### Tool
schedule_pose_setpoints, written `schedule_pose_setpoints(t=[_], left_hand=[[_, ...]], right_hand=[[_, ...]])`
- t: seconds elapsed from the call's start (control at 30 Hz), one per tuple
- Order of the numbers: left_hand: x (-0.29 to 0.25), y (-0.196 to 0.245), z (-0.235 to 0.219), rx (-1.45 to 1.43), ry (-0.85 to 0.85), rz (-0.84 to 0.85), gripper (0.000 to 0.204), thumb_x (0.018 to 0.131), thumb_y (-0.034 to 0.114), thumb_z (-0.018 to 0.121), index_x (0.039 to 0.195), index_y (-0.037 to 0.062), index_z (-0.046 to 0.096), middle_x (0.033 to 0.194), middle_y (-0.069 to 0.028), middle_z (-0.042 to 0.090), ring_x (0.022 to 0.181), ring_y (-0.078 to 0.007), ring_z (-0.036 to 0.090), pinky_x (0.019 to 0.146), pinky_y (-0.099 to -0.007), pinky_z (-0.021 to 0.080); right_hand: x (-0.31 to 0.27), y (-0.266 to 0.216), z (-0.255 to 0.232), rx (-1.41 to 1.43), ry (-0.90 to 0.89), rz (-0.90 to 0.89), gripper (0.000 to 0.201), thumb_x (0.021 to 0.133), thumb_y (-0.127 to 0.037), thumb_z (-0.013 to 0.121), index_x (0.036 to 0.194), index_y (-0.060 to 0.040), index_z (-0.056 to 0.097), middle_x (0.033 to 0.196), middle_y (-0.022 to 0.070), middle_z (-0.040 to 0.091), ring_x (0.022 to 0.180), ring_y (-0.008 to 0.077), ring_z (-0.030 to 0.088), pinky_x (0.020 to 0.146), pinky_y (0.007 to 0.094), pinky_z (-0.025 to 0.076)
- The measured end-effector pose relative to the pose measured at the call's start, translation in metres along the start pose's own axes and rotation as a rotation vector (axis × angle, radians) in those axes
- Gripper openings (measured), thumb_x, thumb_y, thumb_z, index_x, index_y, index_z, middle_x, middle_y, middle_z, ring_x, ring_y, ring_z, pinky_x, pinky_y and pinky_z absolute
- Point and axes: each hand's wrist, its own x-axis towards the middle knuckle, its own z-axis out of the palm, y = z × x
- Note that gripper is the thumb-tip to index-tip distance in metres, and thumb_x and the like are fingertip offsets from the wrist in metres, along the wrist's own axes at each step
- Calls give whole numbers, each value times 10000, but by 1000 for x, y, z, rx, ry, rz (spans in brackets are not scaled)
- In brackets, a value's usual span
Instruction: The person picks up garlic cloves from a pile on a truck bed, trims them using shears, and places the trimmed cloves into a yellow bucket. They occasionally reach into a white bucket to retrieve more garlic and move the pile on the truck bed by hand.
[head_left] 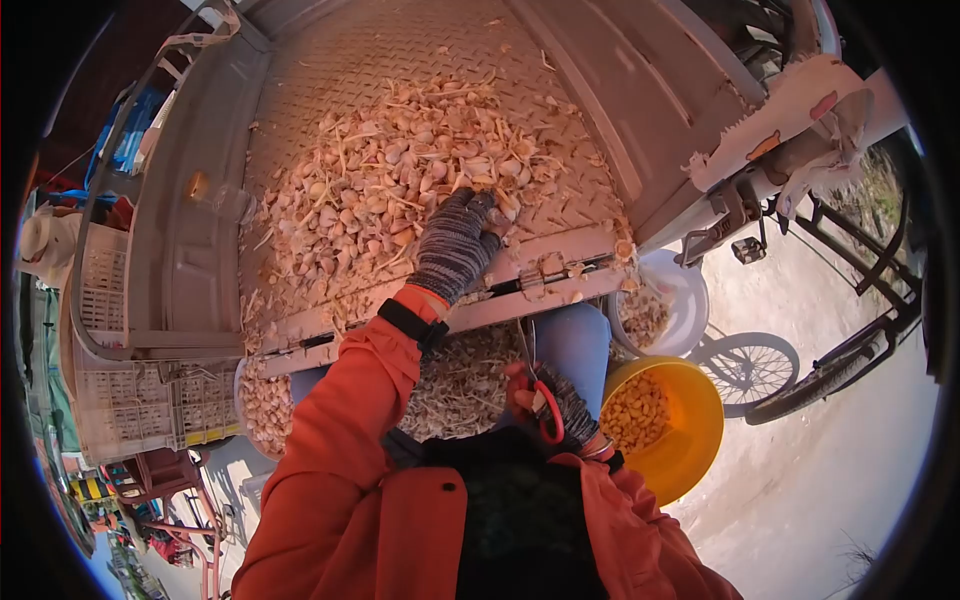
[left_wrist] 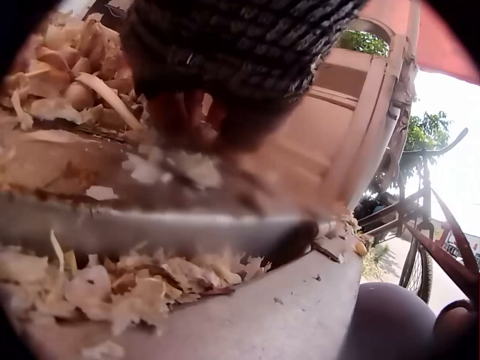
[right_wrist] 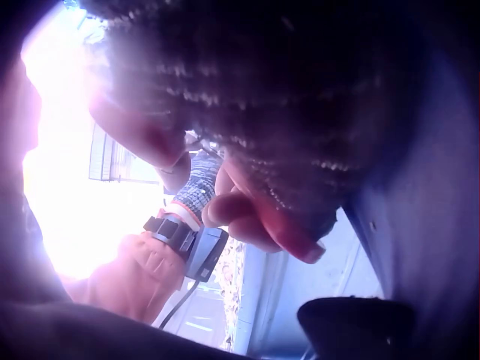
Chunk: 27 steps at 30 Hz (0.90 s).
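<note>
A large heap of garlic cloves (head_left: 385,180) with loose skins and stalks lies on a ribbed metal truck bed. My left hand (head_left: 455,245), in a dark knitted glove with bare fingertips, reaches to the heap's near right edge. Its fingertips (left_wrist: 196,120) point down among cloves and skins by the bed's lip; I cannot tell whether they hold a clove. Lower down, close to my body, my gloved right hand (head_left: 565,405) grips red-handled scissors (head_left: 549,412), blades pointing up toward the bed's edge. In the right wrist view its bare fingers (right_wrist: 251,217) are curled.
Right of my knee stand a yellow bucket (head_left: 690,430) of cloves and a white bucket (head_left: 685,290) with skins. Another container of cloves (head_left: 267,405) is at left, near plastic crates (head_left: 125,405). A bicycle (head_left: 850,370) stands at right. Trimmings (head_left: 455,385) lie below the bed's edge.
</note>
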Motion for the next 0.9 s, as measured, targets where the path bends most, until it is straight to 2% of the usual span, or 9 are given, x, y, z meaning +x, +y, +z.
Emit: schedule_pose_setpoints(t=[0.17,0.23,0.43,0.5,0.57,0.67,0.77,0.8,0.9], left_hand=[[10,-14,-5,109,34,154,425,769,236,708,1117,13,608,1156,-197,592,1008,-302,607,885,-380,484],[15,-21,-10,-393,-93,-44,325,794,176,719,1060,13,628,1005,-126,646,865,-197,627,798,-322,511],[-5,-38,-38,-1011,-27,-136,200,818,21,641,1017,1,636,917,-38,642,840,-126,583,777,-295,498],[-22,-49,-51,-1012,-328,-2,211,820,33,651,1030,19,643,915,-27,642,841,-124,586,792,-306,495],[-29,-54,-51,-845,-484,207,220,819,60,654,1038,39,653,907,-49,648,827,-156,598,801,-295,491],[-20,-48,-39,-232,-117,254,378,797,66,636,1171,30,601,1049,-127,629,955,-272,608,910,-309,461],[-7,-39,-11,149,-61,322,448,800,130,641,1234,47,562,1206,-157,575,1119,-319,536,1007,-367,402],[-3,-33,-9,156,-209,195,470,801,157,636,1248,43,545,1308,-173,494,1224,-303,450,1064,-399,339],[0,-30,-14,195,-93,282,428,808,176,633,1202,20,567,1206,-166,575,1105,-304,547,983,-375,422]], right_hand=[[2,-1,2,15,43,20,460,820,-193,701,1189,-3,503,792,47,552,669,134,527,573,252,417],[4,-1,2,267,35,111,455,817,-183,703,1184,-3,503,804,50,560,690,137,542,586,251,432],[1,4,3,262,63,91,454,821,-186,700,1188,-6,502,821,50,570,696,139,551,590,254,444],[0,6,0,217,31,82,456,824,-187,698,1192,-7,500,821,49,570,694,137,551,590,252,443],[2,6,2,179,-3,76,457,826,-189,697,1196,-7,499,820,48,570,693,136,551,589,251,443],[4,-1,10,200,59,110,453,832,-191,690,1202,-12,499,815,52,569,689,135,548,589,252,443],[3,-5,14,18,40,72,479,810,-264,646,1169,15,497,732,0,467,700,127,477,627,230,393],[2,-6,15,34,73,80,494,801,-263,655,1176,17,496,734,1,475,699,130,478,631,230,395],[0,-5,12,75,93,76,507,790,-260,666,1178,20,497,741,8,489,702,134,483,633,232,398]])
